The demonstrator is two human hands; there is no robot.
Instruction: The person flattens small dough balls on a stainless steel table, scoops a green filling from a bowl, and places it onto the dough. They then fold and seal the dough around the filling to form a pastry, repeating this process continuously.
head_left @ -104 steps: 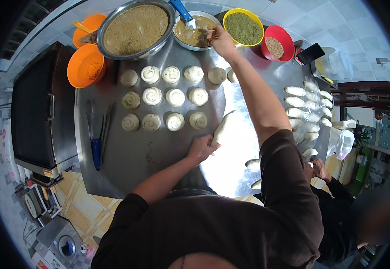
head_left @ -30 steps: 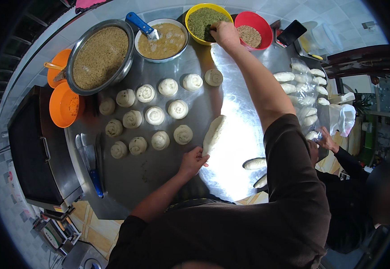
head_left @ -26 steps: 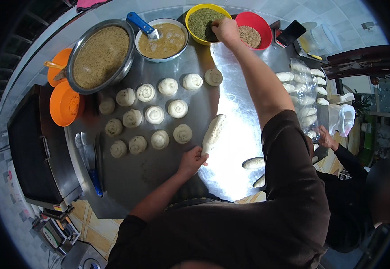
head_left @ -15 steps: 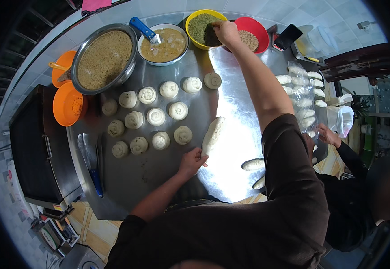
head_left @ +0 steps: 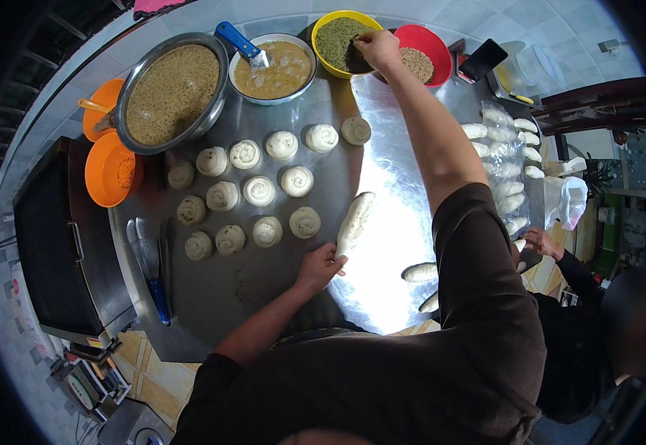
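Note:
An elongated piece of white dough (head_left: 355, 222) lies on the steel table, its near end between the fingers and thumb of my left hand (head_left: 318, 270). My right hand (head_left: 379, 52) reaches far across to the yellow bowl (head_left: 323, 61) of chopped green herbs (head_left: 338, 41). Its fingers are drawn together at the herbs, and the fingertips are partly hidden. To the left of the dough, several coiled dough rounds (head_left: 258, 190) sit in rows. Two more dough pieces (head_left: 421, 272) lie to the right, partly behind my right arm.
At the back stand a red bowl (head_left: 438, 55) of pale crumbs, a white bowl (head_left: 273, 78) with a blue-handled scraper (head_left: 235, 41), and a large steel bowl (head_left: 211, 111). Orange bowls (head_left: 99, 174), tongs (head_left: 145, 256) and a black griddle (head_left: 48, 230) are left. A co-worker's hand (head_left: 542, 242) is near plastic-covered dough (head_left: 505, 170).
My hands hold nearly the same places, the right still at the herbs. The co-worker's hand has shifted slightly nearer along the plastic-covered dough. The whole view has moved a little.

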